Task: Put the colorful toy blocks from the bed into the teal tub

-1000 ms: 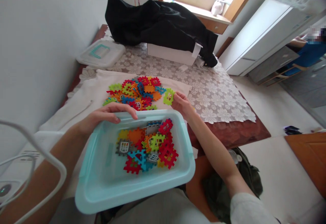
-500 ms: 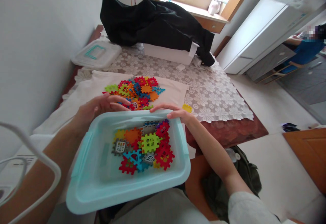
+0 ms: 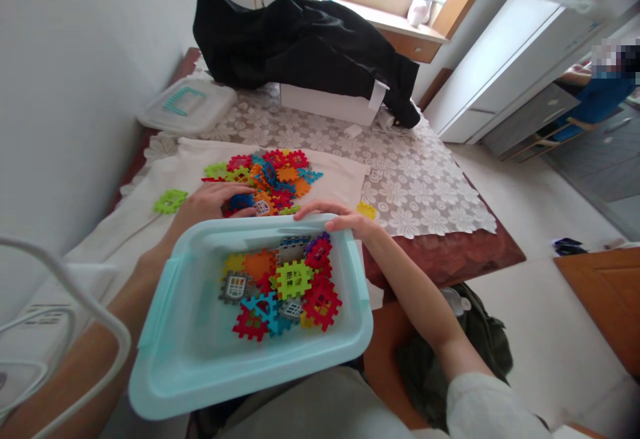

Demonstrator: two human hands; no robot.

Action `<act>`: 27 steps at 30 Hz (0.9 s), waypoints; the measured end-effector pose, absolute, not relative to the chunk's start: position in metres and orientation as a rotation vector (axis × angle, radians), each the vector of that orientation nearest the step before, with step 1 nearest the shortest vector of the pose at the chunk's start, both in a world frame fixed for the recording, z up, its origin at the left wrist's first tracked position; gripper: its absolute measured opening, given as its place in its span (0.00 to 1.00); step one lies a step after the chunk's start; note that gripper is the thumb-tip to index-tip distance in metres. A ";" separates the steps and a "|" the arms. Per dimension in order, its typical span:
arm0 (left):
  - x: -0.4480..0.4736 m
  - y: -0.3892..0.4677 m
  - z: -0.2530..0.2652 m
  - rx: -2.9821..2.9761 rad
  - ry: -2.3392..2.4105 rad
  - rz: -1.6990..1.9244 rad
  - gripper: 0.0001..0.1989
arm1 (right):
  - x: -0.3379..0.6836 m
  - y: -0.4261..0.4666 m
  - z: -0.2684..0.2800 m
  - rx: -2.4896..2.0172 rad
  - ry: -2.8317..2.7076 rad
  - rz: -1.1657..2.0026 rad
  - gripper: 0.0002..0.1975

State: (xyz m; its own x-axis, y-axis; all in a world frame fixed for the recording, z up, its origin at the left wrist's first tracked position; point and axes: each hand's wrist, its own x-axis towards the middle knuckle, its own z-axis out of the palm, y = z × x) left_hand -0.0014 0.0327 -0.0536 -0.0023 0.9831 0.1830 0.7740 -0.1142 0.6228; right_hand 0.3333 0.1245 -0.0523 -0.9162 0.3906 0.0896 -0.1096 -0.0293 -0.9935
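Note:
A pale turquoise plastic tub [image 3: 185, 359] rests tilted in front of my body, with several colourful notched building blocks [image 3: 294, 280] inside. My right hand [image 3: 340, 218] is closed on the tub's far rim near its right corner. Just beyond that rim, my left hand [image 3: 213, 200] curls around blue and red building blocks [image 3: 239, 204] at the near-left side of a pile. The pile of building blocks [image 3: 280, 176], in red, orange, blue and green, lies on a white cloth [image 3: 340, 176]. One lime green block [image 3: 170, 201] lies apart, left of my left wrist.
A yellow block [image 3: 367, 210] and white lattice pieces [image 3: 376, 171] lie to the right on the lace tablecloth [image 3: 425, 192]. Behind are a clear lid [image 3: 210, 107] and a black-covered box [image 3: 325, 102]. A white cable [image 3: 95, 306] loops at lower left. A person [image 3: 600, 102] sits far right.
My left hand has shifted slightly and its fingers have curled around blocks at the pile's edge. The lime green block shows beside the wrist now. My right hand stays on the rim.

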 end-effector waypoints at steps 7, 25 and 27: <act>0.009 0.024 -0.036 1.777 1.848 1.168 0.15 | 0.332 0.123 -0.054 -0.292 -1.851 2.017 0.25; 0.012 0.011 -0.014 1.119 1.591 1.340 0.24 | 0.332 0.125 -0.061 -0.239 -1.839 1.933 0.25; 0.005 0.021 -0.023 1.359 1.942 1.184 0.28 | 0.332 0.125 -0.064 -0.226 -1.826 1.923 0.25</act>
